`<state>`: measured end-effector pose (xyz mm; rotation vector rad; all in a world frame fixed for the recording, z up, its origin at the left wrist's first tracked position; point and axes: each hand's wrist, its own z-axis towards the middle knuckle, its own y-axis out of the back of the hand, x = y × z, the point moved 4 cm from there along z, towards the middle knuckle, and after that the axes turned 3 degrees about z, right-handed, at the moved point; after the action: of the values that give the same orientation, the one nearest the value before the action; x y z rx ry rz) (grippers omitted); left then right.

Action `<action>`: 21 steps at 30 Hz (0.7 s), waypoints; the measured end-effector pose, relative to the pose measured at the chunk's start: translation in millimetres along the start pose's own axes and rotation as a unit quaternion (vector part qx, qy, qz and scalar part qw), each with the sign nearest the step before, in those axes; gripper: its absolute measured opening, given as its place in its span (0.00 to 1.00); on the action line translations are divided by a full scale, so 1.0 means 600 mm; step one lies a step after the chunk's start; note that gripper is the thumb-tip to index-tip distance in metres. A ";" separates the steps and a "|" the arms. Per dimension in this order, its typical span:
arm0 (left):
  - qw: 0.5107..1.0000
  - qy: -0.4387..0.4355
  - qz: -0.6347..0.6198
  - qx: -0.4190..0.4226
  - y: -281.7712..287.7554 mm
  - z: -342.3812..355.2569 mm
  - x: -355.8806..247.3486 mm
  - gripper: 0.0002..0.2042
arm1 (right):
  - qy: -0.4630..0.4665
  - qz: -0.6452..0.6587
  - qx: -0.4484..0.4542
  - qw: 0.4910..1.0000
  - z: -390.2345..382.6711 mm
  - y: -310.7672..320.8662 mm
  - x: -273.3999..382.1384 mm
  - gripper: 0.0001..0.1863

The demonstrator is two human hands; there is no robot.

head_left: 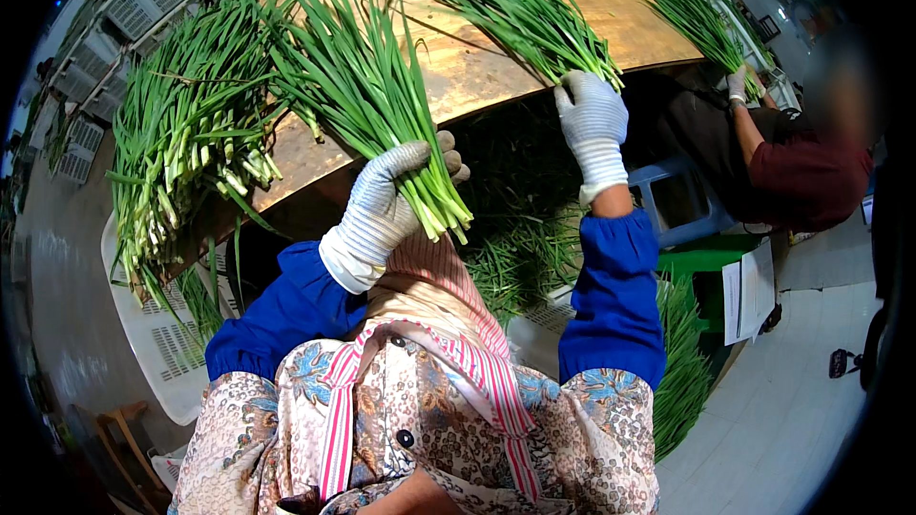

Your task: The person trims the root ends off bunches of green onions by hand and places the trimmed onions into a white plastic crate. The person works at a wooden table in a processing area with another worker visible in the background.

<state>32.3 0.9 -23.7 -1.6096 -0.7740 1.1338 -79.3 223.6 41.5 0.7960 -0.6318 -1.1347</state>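
My left hand (pixel 389 198), in a white ribbed glove with grey-stained fingers, is closed round the lower stems of a bunch of garlic chives (pixel 367 86). The pale cut ends stick out below the fist, and the leaves fan up over the table (pixel 477 67). At the table's front edge, my right hand (pixel 593 119), gloved alike, has its fingers curled over the stem ends of a second bunch of chives (pixel 506 10). Its fingertips are partly hidden, so how many stems it pinches is unclear. A thick pile of chives (pixel 196 114) lies left of the held bunch, stems toward me.
Under the table are loose green leaves (pixel 520 267) and a white crate (pixel 153 343). Stacked white crates (pixel 148 0) line the back left. At right a co-worker in a dark red top (pixel 811 176) handles another bunch (pixel 692 14), beside a blue stool (pixel 677 198).
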 end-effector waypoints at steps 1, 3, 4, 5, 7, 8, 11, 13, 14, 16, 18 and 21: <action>1.000 0.002 0.007 0.002 0.002 -0.003 0.003 0.16 | -0.073 0.133 0.025 0.988 -0.015 0.013 0.011 0.09; 0.999 0.007 0.031 -0.023 0.009 -0.009 0.010 0.18 | -0.170 0.409 0.115 0.889 -0.057 0.013 0.031 0.10; 0.999 0.006 0.038 -0.029 0.017 -0.010 0.015 0.19 | -0.197 0.463 0.133 0.854 -0.080 0.020 0.053 0.10; 0.998 0.005 0.045 -0.034 0.026 -0.010 0.021 0.19 | -0.223 0.514 0.151 0.814 -0.103 0.024 0.076 0.10; 0.988 0.016 0.114 -0.100 0.020 -0.024 0.030 0.18 | -0.240 0.513 0.166 0.807 -0.143 0.030 0.096 0.10; 0.987 0.019 0.121 -0.107 0.022 -0.026 0.034 0.17 | -0.217 0.517 0.156 0.813 -0.157 0.032 0.106 0.10; 0.989 0.010 0.115 -0.095 0.030 -0.023 0.048 0.13 | 0.024 0.382 0.070 0.921 -0.174 0.056 0.142 0.10; 0.987 0.006 0.095 -0.128 0.020 -0.013 0.057 0.11 | 0.123 0.309 0.043 0.942 -0.182 0.069 0.160 0.10; 0.991 0.005 0.081 -0.104 0.030 -0.005 0.060 0.10 | 0.137 0.295 0.035 0.945 -0.184 0.071 0.162 0.11; 0.990 0.016 0.077 -0.114 0.031 0.001 0.060 0.09 | 0.114 0.363 0.058 0.923 -0.185 0.071 0.154 0.11; 0.990 0.022 0.075 -0.120 0.034 0.001 0.065 0.08 | 0.000 0.506 0.152 0.849 -0.193 0.055 0.136 0.11; 0.990 -0.004 0.092 -0.103 0.043 0.003 0.071 0.09 | -0.151 0.558 0.180 0.796 -0.185 0.024 0.122 0.10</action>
<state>45.3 30.8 -61.2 -1.8822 -0.7801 1.2221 37.9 182.6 -7.2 0.3929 -1.3753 -0.0189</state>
